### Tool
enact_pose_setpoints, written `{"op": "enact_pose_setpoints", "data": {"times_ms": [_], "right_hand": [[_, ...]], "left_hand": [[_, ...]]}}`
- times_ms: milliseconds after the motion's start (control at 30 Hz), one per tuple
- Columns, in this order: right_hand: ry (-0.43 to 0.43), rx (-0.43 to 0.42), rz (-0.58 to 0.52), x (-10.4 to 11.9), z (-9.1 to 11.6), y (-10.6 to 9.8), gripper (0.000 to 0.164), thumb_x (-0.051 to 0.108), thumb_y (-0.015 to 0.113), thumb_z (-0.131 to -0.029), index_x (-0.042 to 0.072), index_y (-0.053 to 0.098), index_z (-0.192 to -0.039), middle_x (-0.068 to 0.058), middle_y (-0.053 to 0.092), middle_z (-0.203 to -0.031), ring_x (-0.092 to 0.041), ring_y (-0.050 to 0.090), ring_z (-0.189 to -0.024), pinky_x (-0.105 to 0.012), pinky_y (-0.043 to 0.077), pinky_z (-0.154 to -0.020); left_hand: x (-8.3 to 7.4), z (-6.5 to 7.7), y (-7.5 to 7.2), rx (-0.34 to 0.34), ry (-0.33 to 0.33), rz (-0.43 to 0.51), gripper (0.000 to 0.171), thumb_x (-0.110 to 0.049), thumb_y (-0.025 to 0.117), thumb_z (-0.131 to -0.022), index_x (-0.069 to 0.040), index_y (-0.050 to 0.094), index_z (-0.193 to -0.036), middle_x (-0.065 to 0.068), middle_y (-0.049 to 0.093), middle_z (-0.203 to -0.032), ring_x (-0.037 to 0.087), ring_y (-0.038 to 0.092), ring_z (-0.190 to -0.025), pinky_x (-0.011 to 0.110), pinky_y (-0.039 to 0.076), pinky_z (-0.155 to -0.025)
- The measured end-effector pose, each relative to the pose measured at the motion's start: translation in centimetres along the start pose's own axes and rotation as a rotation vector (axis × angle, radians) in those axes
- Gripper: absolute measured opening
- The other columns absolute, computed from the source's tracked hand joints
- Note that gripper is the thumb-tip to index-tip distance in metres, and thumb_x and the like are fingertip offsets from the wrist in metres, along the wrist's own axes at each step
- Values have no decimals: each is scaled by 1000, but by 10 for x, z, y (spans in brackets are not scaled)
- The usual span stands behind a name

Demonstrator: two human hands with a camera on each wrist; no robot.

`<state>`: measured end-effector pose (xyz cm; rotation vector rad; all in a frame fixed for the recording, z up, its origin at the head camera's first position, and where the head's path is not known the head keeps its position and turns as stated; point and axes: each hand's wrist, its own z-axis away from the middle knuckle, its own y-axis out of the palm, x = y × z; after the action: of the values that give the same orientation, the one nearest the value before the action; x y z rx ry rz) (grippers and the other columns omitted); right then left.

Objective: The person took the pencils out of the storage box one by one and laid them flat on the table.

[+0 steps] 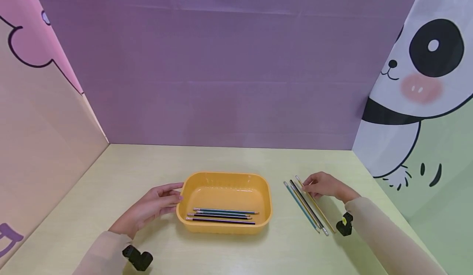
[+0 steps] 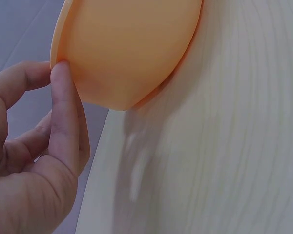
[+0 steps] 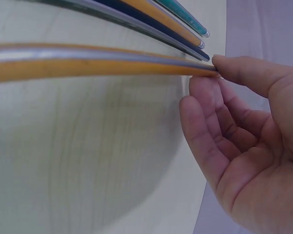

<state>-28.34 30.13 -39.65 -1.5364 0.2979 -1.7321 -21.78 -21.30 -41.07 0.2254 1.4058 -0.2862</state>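
Note:
A yellow-orange plastic tray [image 1: 223, 229] sits mid-table, and the thumb and a finger of my left hand [image 1: 155, 206] pinch its left rim. The left wrist view shows this grip on the tray wall [image 2: 127, 53]. Inside the tray, several pencils lie side by side near the front wall, among them a teal pencil [image 1: 226, 211] and a dark pencil [image 1: 221, 221]. To the tray's right, my right hand [image 1: 324, 184] pinches a yellow pencil [image 3: 102, 66] near its far end. Close beside it lie a teal pencil [image 1: 301, 205], another yellow pencil and dark pencils.
The light wood table [image 1: 155, 164] ends at a purple back panel [image 1: 236, 78]. A pinkish panel [image 1: 40, 135] stands at the left and a panda-printed panel [image 1: 439, 152] at the right. A small black camera [image 1: 137, 258] is on each wrist.

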Motion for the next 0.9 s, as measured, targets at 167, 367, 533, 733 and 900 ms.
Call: {"op": "enact_pose_setpoints", "data": {"times_ms": [167, 367, 533, 733, 900], "right_hand": [[9, -10, 7, 0, -1, 2, 22, 14, 68, -96, -6, 66, -105, -5, 64, -80, -16, 58, -71, -31, 56, -67], [21, -8, -17, -1, -3, 1, 24, 16, 66, -97, -7, 66, -105, -6, 64, -79, -15, 58, -70, -30, 56, -66], [23, -26, -4, 1, -3, 0, 24, 17, 66, -97, -6, 66, -105, -6, 64, -79, -15, 59, -70, -29, 56, -67], [-8, -17, -11, 5, -2, -3, 24, 16, 65, -98, -6, 66, -107, -5, 63, -77, -15, 58, -71, -30, 55, -67], [-38, -1, -16, 12, -2, -3, 25, 16, 64, -99, -7, 64, -108, -5, 60, -75, -17, 56, -71, -30, 53, -67]], "left_hand": [[1, 0, -1, 0, 5, -4, 70, -10, 69, -96, 12, 31, -150, 10, 57, -109, 16, 64, -97, 30, 58, -86], [0, 0, -1, 3, 4, 1, 70, -11, 69, -95, 13, 31, -150, 10, 57, -109, 16, 64, -97, 29, 58, -86], [-1, 0, -1, 1, 2, 7, 70, -11, 69, -95, 12, 32, -150, 10, 56, -109, 16, 64, -96, 30, 58, -85], [0, 0, -1, 13, 11, 9, 70, -10, 68, -96, 13, 30, -150, 10, 57, -109, 16, 65, -97, 30, 58, -86], [1, 0, -1, 18, 13, 16, 70, -10, 68, -96, 13, 30, -150, 11, 58, -109, 16, 65, -97, 30, 58, -86]]}}
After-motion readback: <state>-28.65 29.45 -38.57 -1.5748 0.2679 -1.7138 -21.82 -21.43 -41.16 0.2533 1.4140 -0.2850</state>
